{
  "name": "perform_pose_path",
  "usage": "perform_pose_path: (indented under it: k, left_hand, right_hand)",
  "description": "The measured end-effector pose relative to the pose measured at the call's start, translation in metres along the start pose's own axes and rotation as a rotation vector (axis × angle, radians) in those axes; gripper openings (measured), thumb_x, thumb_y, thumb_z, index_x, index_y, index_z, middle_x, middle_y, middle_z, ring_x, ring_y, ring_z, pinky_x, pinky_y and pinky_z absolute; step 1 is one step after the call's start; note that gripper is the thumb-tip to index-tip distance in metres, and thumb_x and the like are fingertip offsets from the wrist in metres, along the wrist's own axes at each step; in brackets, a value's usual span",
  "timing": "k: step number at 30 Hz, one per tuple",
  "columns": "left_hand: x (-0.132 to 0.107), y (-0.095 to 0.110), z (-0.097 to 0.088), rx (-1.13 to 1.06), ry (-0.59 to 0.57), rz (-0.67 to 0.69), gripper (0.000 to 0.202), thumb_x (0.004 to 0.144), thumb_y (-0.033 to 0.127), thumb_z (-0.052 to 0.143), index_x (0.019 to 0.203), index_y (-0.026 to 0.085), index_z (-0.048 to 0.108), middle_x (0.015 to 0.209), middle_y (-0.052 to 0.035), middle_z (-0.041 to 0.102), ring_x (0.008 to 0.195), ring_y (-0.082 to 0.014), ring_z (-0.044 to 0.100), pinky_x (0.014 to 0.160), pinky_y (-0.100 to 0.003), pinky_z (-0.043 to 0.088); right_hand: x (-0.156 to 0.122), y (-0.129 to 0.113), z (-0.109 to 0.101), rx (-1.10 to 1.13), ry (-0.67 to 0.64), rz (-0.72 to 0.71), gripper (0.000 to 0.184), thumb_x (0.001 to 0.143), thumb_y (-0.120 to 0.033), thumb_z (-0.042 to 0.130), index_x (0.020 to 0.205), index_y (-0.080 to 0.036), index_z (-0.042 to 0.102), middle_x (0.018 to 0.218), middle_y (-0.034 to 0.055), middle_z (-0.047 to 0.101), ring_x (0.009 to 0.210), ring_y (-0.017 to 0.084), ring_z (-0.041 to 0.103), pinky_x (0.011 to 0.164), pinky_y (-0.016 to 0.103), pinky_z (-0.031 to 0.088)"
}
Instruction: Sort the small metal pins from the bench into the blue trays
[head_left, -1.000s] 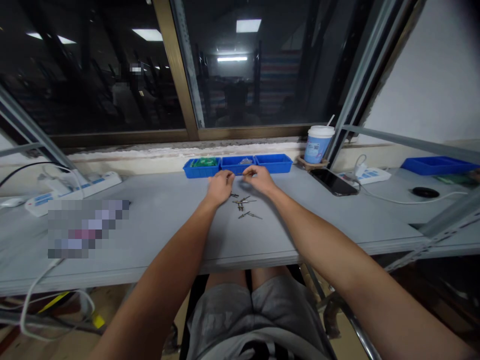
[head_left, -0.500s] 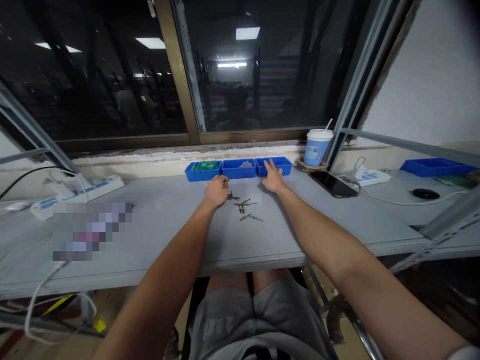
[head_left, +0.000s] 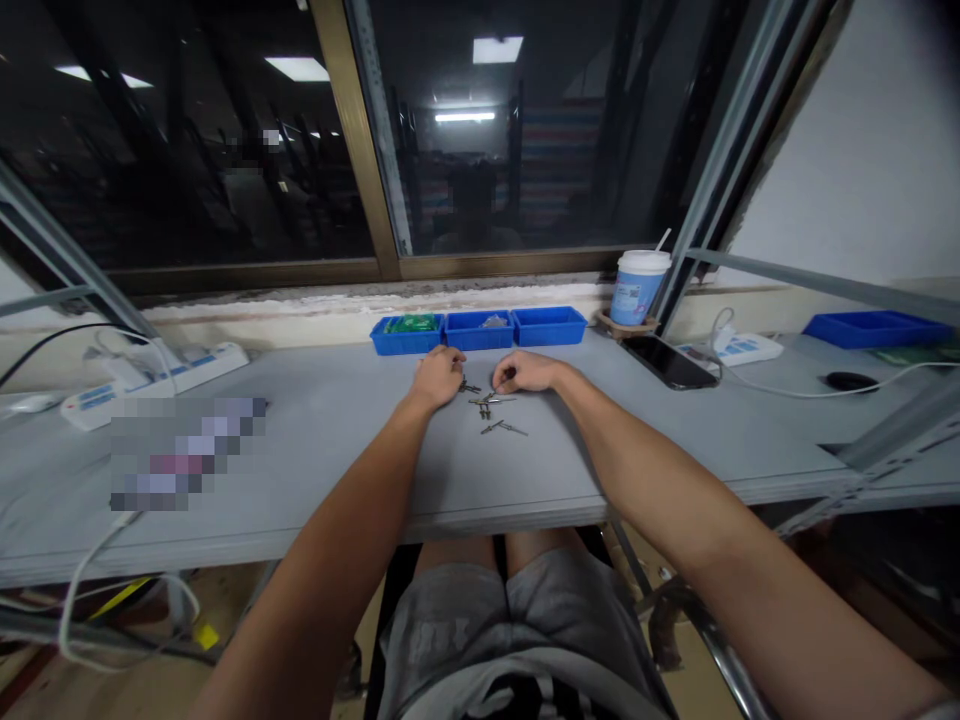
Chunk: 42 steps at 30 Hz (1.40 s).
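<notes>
Several small metal rivets (head_left: pixel 495 412) lie scattered on the grey table (head_left: pixel 360 450) in front of me. My left hand (head_left: pixel 437 376) rests on the table just left of them, fingers curled together over something I cannot make out. My right hand (head_left: pixel 525 372) lies just right of the pile, fingers pinched at the nearest rivet. Behind both hands stand three small blue trays in a row: the left tray (head_left: pixel 406 335) holds green parts, the middle tray (head_left: pixel 478 330) holds small metal bits, and the right tray (head_left: pixel 549 326) looks bare.
A lidded paper cup with a straw (head_left: pixel 638 287) and a dark phone (head_left: pixel 670 362) sit at the right. White power strips (head_left: pixel 161 378) and cables lie at the left, another strip (head_left: pixel 742 349) and a blue tray (head_left: pixel 874 329) at the far right. A dark window runs behind.
My right hand has come back from the right blue tray to the rivets and closed its fingers. My left hand has stayed in place.
</notes>
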<state>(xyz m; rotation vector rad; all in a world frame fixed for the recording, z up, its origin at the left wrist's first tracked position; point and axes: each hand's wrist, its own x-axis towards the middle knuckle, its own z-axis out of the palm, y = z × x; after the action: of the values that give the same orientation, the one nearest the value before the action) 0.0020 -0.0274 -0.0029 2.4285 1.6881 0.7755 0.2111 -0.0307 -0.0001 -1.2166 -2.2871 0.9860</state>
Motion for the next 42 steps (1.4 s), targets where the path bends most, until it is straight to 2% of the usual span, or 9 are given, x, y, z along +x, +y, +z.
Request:
perform_pose_path:
  k: [7,12,15,18,24,30,34,37,42]
  left_hand:
    - [-0.001,0.002,-0.001,-0.030,0.006,0.024,0.029,0.090,0.014,0.045,0.105,0.015,0.070,0.118,-0.0146,0.066,0.116,-0.0290,0.059,0.103,-0.047,0.042]
    - [-0.005,0.005,-0.002,-0.221,-0.044,0.176,0.024,0.089,0.023,0.054,0.105,0.017,0.071,0.110,-0.0090,0.072,0.103,-0.0216,0.065,0.098,-0.036,0.048]
    - [-0.006,0.007,-0.001,-0.300,-0.058,0.208,0.025,0.085,0.024,0.061,0.107,0.017,0.071,0.100,-0.0079,0.074,0.094,-0.0207,0.067,0.093,-0.035,0.051]
    - [-0.005,0.007,0.001,-0.308,-0.006,0.176,0.026,0.084,0.021,0.061,0.107,0.016,0.071,0.099,-0.0079,0.075,0.092,-0.0203,0.067,0.090,-0.035,0.052]
    - [-0.001,0.006,0.004,-0.244,0.054,0.168,0.018,0.089,0.027,0.057,0.092,0.017,0.071,0.091,-0.0069,0.075,0.081,-0.0186,0.066,0.081,-0.031,0.050]
    - [-0.001,0.006,0.005,-0.177,0.040,0.187,0.034,0.096,0.036,0.044,0.079,0.017,0.066,0.078,-0.0068,0.070,0.074,-0.0196,0.062,0.075,-0.031,0.046]
    - [0.003,0.003,0.008,-0.159,0.091,0.163,0.031,0.097,0.033,0.042,0.089,0.018,0.067,0.091,-0.0090,0.071,0.088,-0.0219,0.063,0.083,-0.033,0.046]
    - [0.006,-0.004,0.009,-0.126,0.143,0.077,0.026,0.094,0.023,0.043,0.098,0.018,0.068,0.104,-0.0113,0.070,0.103,-0.0246,0.061,0.094,-0.037,0.045]
    - [0.005,-0.008,0.006,-0.060,0.113,-0.059,0.029,0.090,0.014,0.043,0.105,0.017,0.068,0.116,-0.0138,0.067,0.112,-0.0284,0.060,0.101,-0.044,0.042]
  right_hand:
    - [0.004,0.004,0.003,-0.022,-0.034,-0.002,0.006,0.067,-0.023,0.062,0.067,-0.017,0.064,0.065,-0.0019,0.059,0.062,0.011,0.046,0.063,0.026,0.036]
    - [0.004,0.006,0.007,0.001,0.247,-0.060,0.008,0.073,-0.025,0.057,0.069,-0.018,0.059,0.068,-0.0012,0.057,0.067,0.012,0.047,0.067,0.026,0.037]
    - [0.009,0.006,0.010,0.076,0.406,-0.063,0.007,0.073,-0.025,0.056,0.073,-0.018,0.057,0.066,-0.0023,0.054,0.065,0.012,0.046,0.065,0.026,0.036]
    - [0.016,0.006,0.015,0.226,0.453,-0.090,0.010,0.071,-0.023,0.057,0.080,-0.019,0.056,0.063,-0.0040,0.053,0.062,0.012,0.047,0.065,0.026,0.038]
    - [0.023,0.002,0.023,0.424,0.519,-0.094,0.013,0.071,-0.022,0.057,0.084,-0.021,0.053,0.056,-0.0064,0.054,0.055,0.011,0.047,0.059,0.025,0.038]
    - [0.016,-0.006,0.022,0.419,0.578,-0.163,0.011,0.066,-0.028,0.066,0.068,-0.019,0.059,0.057,-0.0042,0.056,0.055,0.011,0.049,0.059,0.027,0.040]
    - [0.015,-0.002,0.017,0.218,0.825,-0.111,0.006,0.068,-0.022,0.060,0.071,-0.018,0.065,0.071,0.0015,0.066,0.068,0.016,0.058,0.073,0.032,0.048]
    - [0.014,0.010,0.009,-0.037,0.969,0.015,0.022,0.069,-0.015,0.058,0.089,-0.016,0.069,0.095,0.0079,0.072,0.090,0.022,0.062,0.093,0.039,0.046]
    - [0.012,0.035,-0.001,-0.257,0.976,0.179,0.057,0.071,-0.012,0.058,0.128,-0.010,0.058,0.134,0.0158,0.059,0.128,0.030,0.046,0.110,0.047,0.033]
